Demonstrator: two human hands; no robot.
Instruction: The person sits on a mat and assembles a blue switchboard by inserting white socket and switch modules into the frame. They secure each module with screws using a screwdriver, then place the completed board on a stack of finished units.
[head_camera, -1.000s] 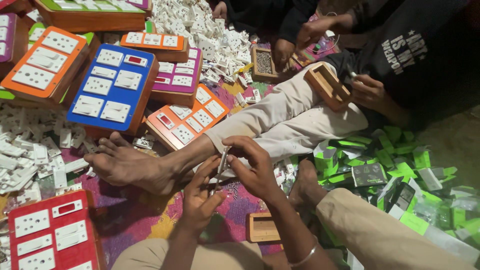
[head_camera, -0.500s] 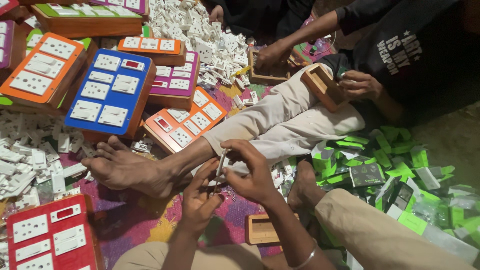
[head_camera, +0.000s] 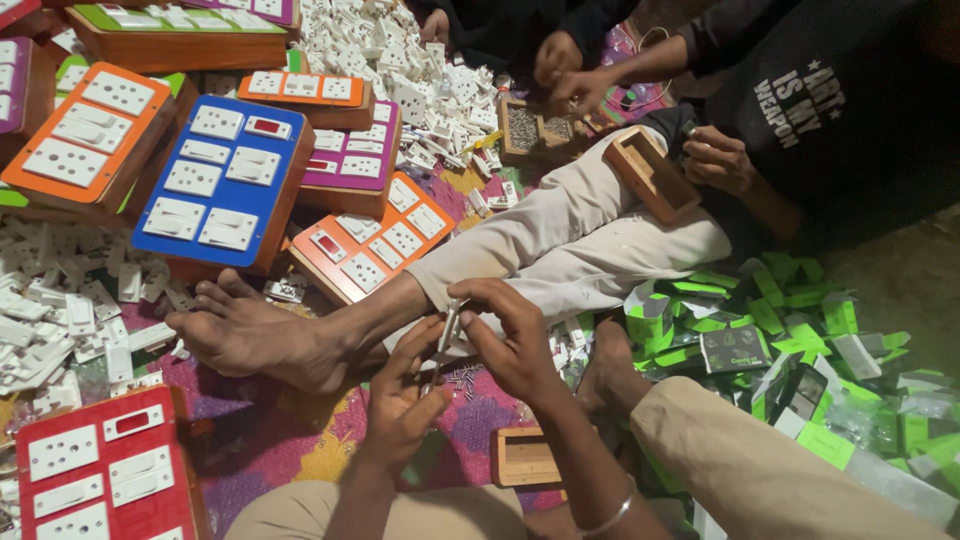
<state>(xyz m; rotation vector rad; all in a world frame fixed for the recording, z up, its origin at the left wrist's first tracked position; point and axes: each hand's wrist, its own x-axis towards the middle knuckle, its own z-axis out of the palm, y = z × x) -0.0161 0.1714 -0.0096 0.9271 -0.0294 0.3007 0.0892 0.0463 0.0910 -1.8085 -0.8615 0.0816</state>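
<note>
**Both hands on a small tool beside a co-worker's bare foot**

The left hand (head_camera: 400, 400) and right hand (head_camera: 515, 340) meet just right of a co-worker's bare foot (head_camera: 255, 335), which serves as the landmark here. Between them stands a thin metal tool (head_camera: 447, 330), most likely a small screwdriver; its long axis runs nearly upright in the view, leaning a little, top end toward the co-worker's pale trouser leg (head_camera: 570, 230) and lower end toward a heap of small screws (head_camera: 465, 378) on the patterned mat. The right fingers are curled together and pinched on the upper part of the tool. The left fingers are bent around its lower part, though whether they clamp it or only touch it cannot be told.

Below and right of the foot lies a small wooden box (head_camera: 522, 458). Above the foot sit a blue switchboard (head_camera: 225, 185) and an orange switchboard (head_camera: 375, 245); a red switchboard (head_camera: 100, 470) lies below-left of it.
</note>
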